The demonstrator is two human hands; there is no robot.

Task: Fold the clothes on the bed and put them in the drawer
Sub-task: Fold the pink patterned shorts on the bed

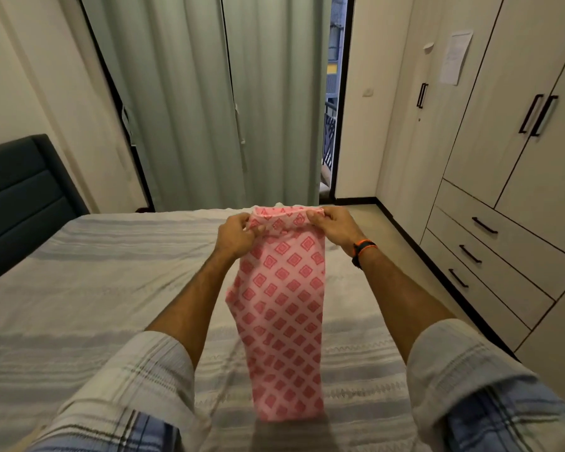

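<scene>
A pink garment (284, 308) with a red diamond print hangs lengthwise above the bed (88, 288). My left hand (237, 236) pinches its top left corner. My right hand (335, 228), with an orange-and-black band on the wrist, pinches the top right corner. The cloth is folded into a long narrow strip and its lower end dangles near my body. Three closed drawers (496, 252) with black handles sit low in the wardrobe on the right.
The bed has a grey striped cover and a dark padded headboard (20, 194) at the left. Pale curtains (209, 102) hang behind it. Wardrobe doors (516, 102) stand closed on the right. A strip of floor (402, 256) runs between bed and wardrobe.
</scene>
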